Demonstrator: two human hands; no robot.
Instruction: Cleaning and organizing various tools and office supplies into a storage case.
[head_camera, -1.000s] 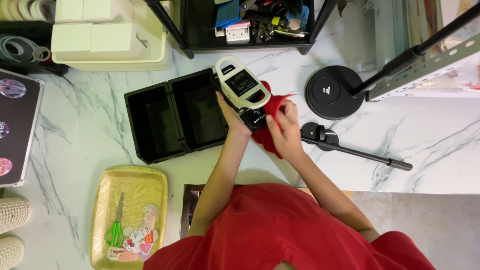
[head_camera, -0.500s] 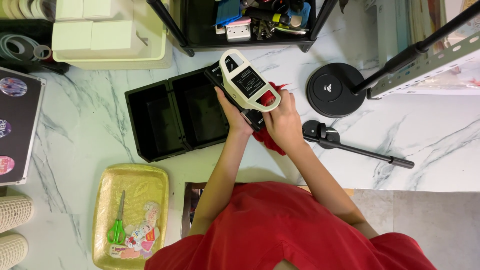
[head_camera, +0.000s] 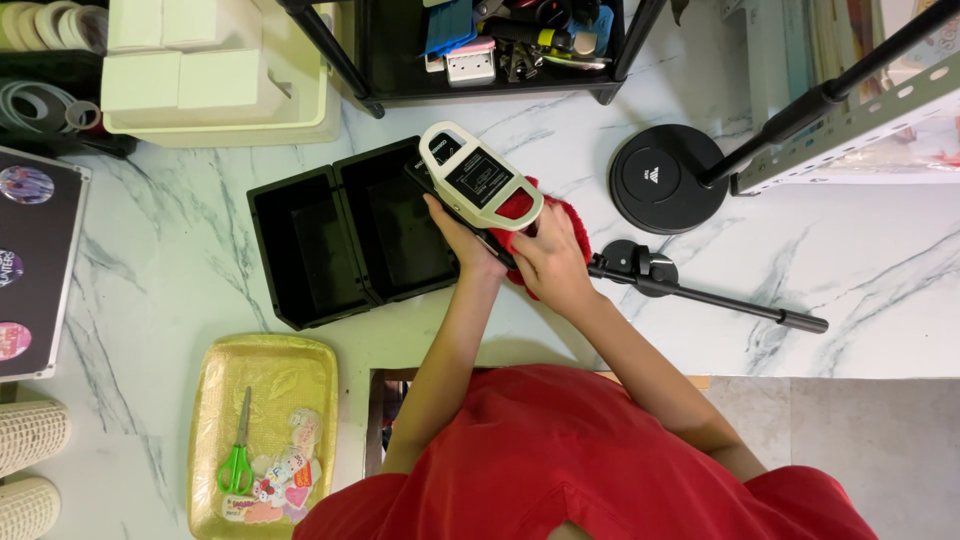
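A cream-coloured handheld device (head_camera: 478, 178) with a black label panel and a red lower part is held over the marble tabletop (head_camera: 180, 240). My left hand (head_camera: 462, 238) grips it from below at its black underside. My right hand (head_camera: 552, 258) presses a red cloth (head_camera: 566, 218) against the device's red end. An open black two-compartment case (head_camera: 345, 235) lies just left of the device, both compartments bare.
A round black stand base (head_camera: 656, 180) with a slanting pole stands at right, a black rod (head_camera: 700, 290) below it. A yellow tray (head_camera: 262, 430) with green scissors and stickers sits at lower left. A black shelf of tools (head_camera: 500, 45) is behind.
The device has swung a little left and lower, toward the black case. My right hand with the red cloth stays at its red end.
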